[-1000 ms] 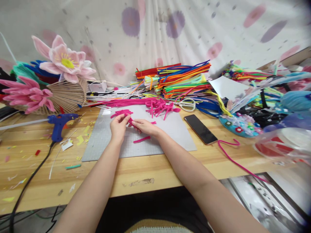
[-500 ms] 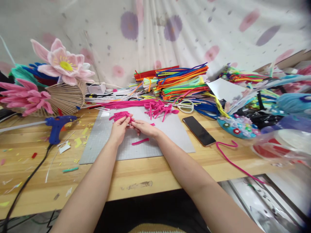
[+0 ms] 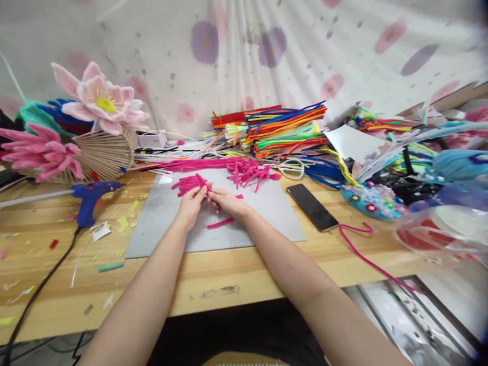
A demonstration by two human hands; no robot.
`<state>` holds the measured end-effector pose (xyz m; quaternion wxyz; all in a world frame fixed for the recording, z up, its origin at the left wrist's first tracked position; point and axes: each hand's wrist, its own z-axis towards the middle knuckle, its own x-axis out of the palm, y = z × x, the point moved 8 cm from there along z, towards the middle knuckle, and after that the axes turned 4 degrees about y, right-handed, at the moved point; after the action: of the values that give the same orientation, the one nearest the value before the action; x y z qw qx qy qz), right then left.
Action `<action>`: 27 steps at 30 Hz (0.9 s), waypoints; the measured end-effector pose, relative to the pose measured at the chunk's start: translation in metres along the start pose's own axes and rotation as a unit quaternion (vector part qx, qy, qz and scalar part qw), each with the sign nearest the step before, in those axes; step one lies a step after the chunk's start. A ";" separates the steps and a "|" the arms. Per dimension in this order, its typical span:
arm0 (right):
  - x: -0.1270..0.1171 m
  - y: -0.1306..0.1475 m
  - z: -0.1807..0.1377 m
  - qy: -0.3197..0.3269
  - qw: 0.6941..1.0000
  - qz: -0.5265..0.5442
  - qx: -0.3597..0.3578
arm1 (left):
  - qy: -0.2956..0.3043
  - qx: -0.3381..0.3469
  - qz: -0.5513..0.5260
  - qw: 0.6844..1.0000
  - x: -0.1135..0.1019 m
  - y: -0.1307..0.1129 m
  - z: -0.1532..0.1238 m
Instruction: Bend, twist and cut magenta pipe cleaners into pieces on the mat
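My left hand and my right hand meet over a grey cutting mat. Both pinch a short bent pink pipe cleaner piece between fingertips. Just beyond the left hand lies a small pile of similar pink pieces. One loose pink piece lies on the mat below my right hand. A tangle of pink bent pieces sits at the mat's far edge.
A blue glue gun with its black cord lies left. White scissors, a phone and a long pink pipe cleaner lie right. Stacked coloured pipe cleaners and pink flowers stand behind. Scraps litter the wooden table.
Both hands shifted slightly up and left on the mat; the left thumb and fingers have lifted the pink piece so it sticks up between the hands.
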<state>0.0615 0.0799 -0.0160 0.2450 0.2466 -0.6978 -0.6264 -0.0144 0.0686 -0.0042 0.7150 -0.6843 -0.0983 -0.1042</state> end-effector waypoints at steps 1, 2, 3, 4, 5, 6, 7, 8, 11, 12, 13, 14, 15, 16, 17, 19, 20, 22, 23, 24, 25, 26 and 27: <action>0.000 0.000 0.000 0.003 1.000 -0.001 0.005 | 0.007 -0.006 0.001 1.000 0.001 0.001 0.000; 0.000 -0.001 -0.001 0.011 1.000 -0.009 0.014 | 0.008 -0.011 0.004 1.000 0.001 0.002 -0.001; -0.001 -0.001 -0.002 0.020 0.999 -0.024 0.022 | 0.004 -0.013 0.009 1.000 0.000 0.002 0.000; -0.003 0.000 -0.003 0.027 0.998 -0.047 0.028 | -0.006 -0.013 0.015 1.000 -0.002 0.002 0.000; -0.007 0.003 -0.005 0.027 0.997 -0.072 0.028 | -0.021 -0.009 0.023 0.999 -0.006 0.001 0.000; -0.013 0.007 -0.006 0.011 0.995 -0.098 0.018 | -0.035 -0.006 0.030 0.999 -0.008 0.000 0.000; -0.023 0.014 -0.009 -0.022 0.994 -0.112 -0.002 | -0.040 -0.007 0.037 0.998 -0.009 0.000 0.000; -0.033 0.021 -0.012 -0.064 0.991 -0.112 -0.026 | -0.034 -0.015 0.044 0.998 -0.008 0.001 0.000; -0.049 0.037 -0.019 -0.140 0.982 -0.094 -0.087 | 0.025 -0.081 0.058 0.995 0.004 0.009 -0.004; -0.048 0.039 -0.019 -0.135 0.982 -0.088 -0.096 | 0.047 -0.104 0.060 0.992 0.009 0.012 -0.006; -0.045 0.039 -0.018 -0.123 0.984 -0.084 -0.098 | 0.063 -0.119 0.060 0.989 0.013 0.013 -0.009; -0.043 0.037 -0.017 -0.112 0.986 -0.077 -0.095 | 0.075 -0.129 0.061 0.987 0.016 0.013 -0.011; -0.041 0.035 -0.016 -0.111 0.988 -0.066 -0.089 | 0.083 -0.132 0.062 0.986 0.019 0.013 -0.012; -0.041 0.032 -0.015 -0.118 0.988 -0.051 -0.082 | 0.089 -0.131 0.062 0.985 0.021 0.012 -0.013; -0.043 0.030 -0.015 -0.132 0.988 -0.033 -0.074 | 0.093 -0.128 0.058 0.986 0.022 0.011 -0.014; -0.046 0.027 -0.016 -0.163 0.984 0.003 -0.066 | 0.096 -0.121 0.048 0.987 0.023 0.011 -0.014; -0.048 0.026 -0.016 -0.173 0.983 0.018 -0.066 | 0.097 -0.118 0.043 0.987 0.023 0.012 -0.013; -0.048 0.026 -0.016 -0.174 0.982 0.039 -0.064 | 0.101 -0.118 0.041 0.987 0.024 0.015 -0.012; -0.047 0.026 -0.016 -0.172 0.982 0.045 -0.062 | 0.105 -0.121 0.040 0.986 0.024 0.017 -0.012; -0.047 0.027 -0.015 -0.173 0.982 0.044 -0.061 | 0.109 -0.124 0.036 0.986 0.025 0.019 -0.012; -0.049 0.027 -0.015 -0.179 0.981 0.035 -0.061 | 0.113 -0.129 0.029 0.985 0.025 0.021 -0.012; -0.051 0.028 -0.016 -0.192 0.979 0.021 -0.066 | 0.114 -0.133 0.022 0.984 0.026 0.022 -0.012; -0.054 0.028 -0.016 -0.211 0.975 0.006 -0.073 | 0.110 -0.136 0.016 0.984 0.026 0.022 -0.012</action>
<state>0.1122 0.1057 0.0119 0.1130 0.0866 -0.6878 -0.7118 0.0164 0.0568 -0.0188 0.6235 -0.7608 0.0071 -0.1799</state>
